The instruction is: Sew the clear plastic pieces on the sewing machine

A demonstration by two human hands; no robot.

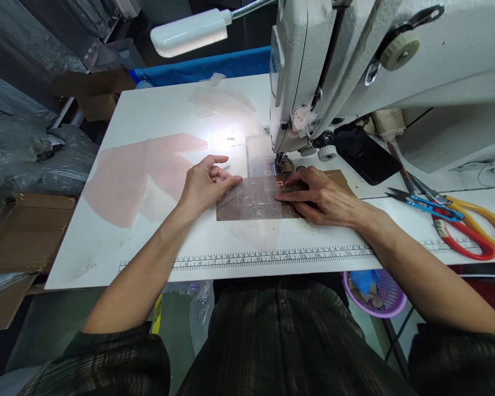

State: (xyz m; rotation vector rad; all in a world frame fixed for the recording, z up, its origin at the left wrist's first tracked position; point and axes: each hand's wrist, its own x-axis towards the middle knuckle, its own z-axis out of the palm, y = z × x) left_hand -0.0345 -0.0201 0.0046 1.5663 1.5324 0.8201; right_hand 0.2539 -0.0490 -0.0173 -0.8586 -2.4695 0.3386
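Observation:
A thin, see-through piece of fabric (258,195) lies over a brown card-like sheet (231,212) in front of the sewing machine's presser foot (279,160). My left hand (208,184) pinches the left edge of the sheer fabric between thumb and finger, with the other fingers loosely curled above. On the right, my right hand (315,197) rests on the fabric and the brown sheet, fingers stretched out flat close to the foot. A small red and white mark (279,183) shows near its fingertips.
Pale pink sheer pieces (124,170) lie on the white table (91,247) at left. The machine head (297,71) stands over the work. To the right are a black phone (367,154), blue snips (433,208) and red-handled scissors (474,250). A lamp (192,34) hangs above.

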